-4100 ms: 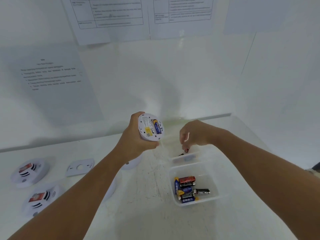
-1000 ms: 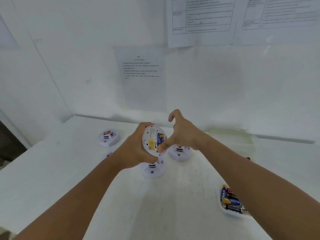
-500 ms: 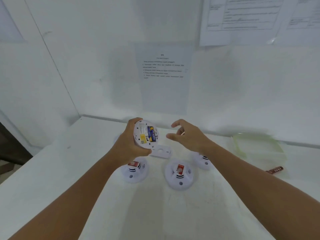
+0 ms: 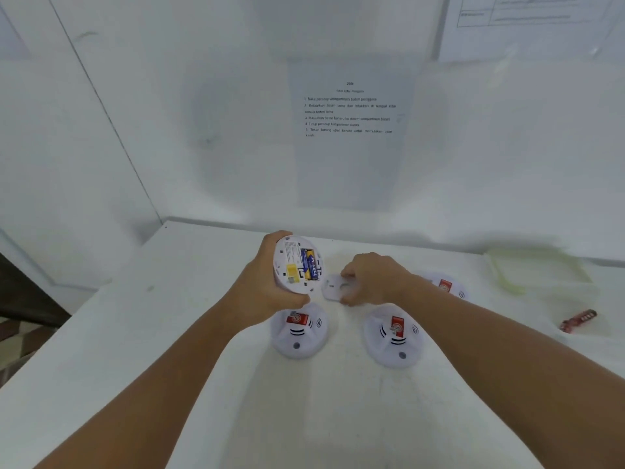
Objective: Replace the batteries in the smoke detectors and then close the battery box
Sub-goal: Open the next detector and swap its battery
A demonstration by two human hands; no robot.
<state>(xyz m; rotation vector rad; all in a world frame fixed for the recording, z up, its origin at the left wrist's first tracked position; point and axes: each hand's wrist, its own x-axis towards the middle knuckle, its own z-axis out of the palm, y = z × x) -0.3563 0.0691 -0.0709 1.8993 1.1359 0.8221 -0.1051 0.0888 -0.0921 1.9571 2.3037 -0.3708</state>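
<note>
Here, detector [image 4: 297, 265] in left hand [image 4: 260, 292].

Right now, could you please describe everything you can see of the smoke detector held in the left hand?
The round white plastic smoke detector is held off the table, tilted with its back facing the camera. Its open battery bay shows blue-and-yellow batteries seated inside, beside a yellow label and small printed text. Only the left hand touches it, its fingers wrapped round the rim. No back cover is fitted.

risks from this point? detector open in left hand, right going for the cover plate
1. The held detector is tilted with its batteries uncovered; they might slip out.
2. The right hand has only a fingertip grip on the flat cover plate, which may slide.
3. The right forearm passes close over a detector on the table and could nudge it.
</note>
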